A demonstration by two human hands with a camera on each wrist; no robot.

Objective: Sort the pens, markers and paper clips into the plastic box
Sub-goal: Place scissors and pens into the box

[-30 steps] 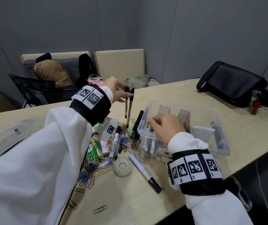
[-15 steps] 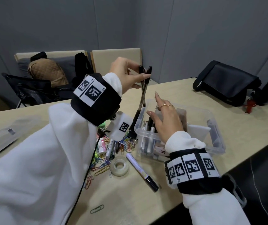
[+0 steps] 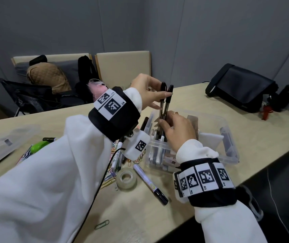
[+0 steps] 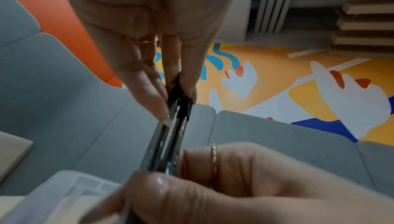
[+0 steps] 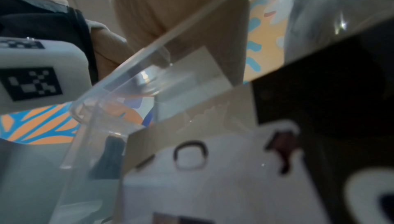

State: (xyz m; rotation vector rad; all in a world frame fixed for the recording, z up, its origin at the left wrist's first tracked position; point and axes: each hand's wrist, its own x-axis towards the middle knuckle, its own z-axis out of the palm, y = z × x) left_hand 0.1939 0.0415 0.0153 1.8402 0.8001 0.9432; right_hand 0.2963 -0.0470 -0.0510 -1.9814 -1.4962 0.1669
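Two clear pens with black caps [image 3: 165, 100] stand nearly upright above the left end of the clear plastic box [image 3: 227, 137]. My left hand [image 3: 163, 97] pinches them at the caps. My right hand [image 3: 164, 120] grips their lower barrels from the right. In the left wrist view the pens [image 4: 170, 140] run from the left hand's fingertips [image 4: 185, 89] down into the right hand [image 4: 213, 185]. Several pens and markers [image 3: 156, 151] lie in the box's left compartment. A white marker with a black cap [image 3: 149, 183] and a heap of coloured paper clips [image 3: 109, 175] lie on the table.
A tape roll [image 3: 126, 178] sits beside the loose marker, and a single green clip [image 3: 101, 224] lies near the front edge. A green stapler [image 3: 38, 146] and the clear lid [image 3: 5, 146] are at the left. A black bag [image 3: 241, 88] sits at the far right.
My left hand has lifted the two pens from over the pile to above the box. My right hand came up out of the box and took hold of their barrels.
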